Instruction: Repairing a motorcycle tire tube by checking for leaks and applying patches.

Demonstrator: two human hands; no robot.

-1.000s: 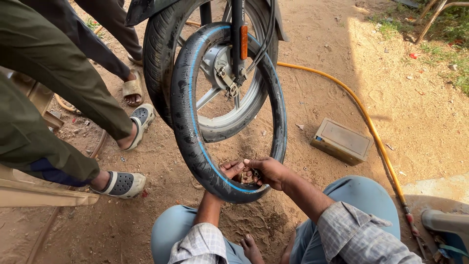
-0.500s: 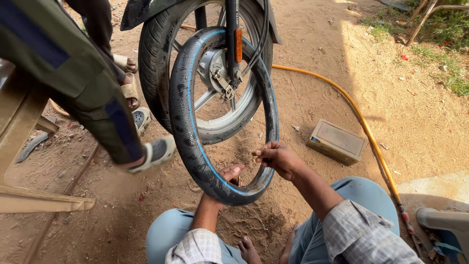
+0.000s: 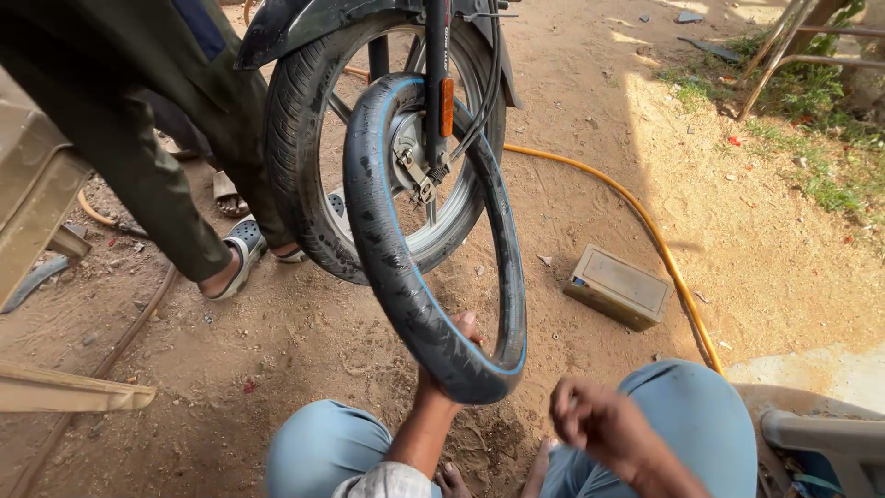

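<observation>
A black rubber inner tube [image 3: 387, 240] with a thin blue line hangs looped around the front fork [image 3: 433, 111] of a motorcycle, beside its tyre [image 3: 290, 157]. My left hand [image 3: 467, 325] grips the bottom of the tube from behind, and only its fingertips show above the rubber. My right hand [image 3: 595, 420] is off the tube, low over my right knee. It is blurred, with its fingers curled and nothing seen in them. I sit on the ground in light blue trousers.
Another person's legs [image 3: 157, 166] in dark trousers and sandals [image 3: 241, 244] stand left of the wheel. A yellow hose [image 3: 645, 221] runs across the dirt past a flat greenish box [image 3: 619, 286]. Wooden boards [image 3: 74, 392] lie at left. Metal frame legs [image 3: 784, 46] stand top right.
My right hand let go of the tube's lower rim and drew back toward my knee. The other person stepped closer to the wheel. The view has moved nearer the tube.
</observation>
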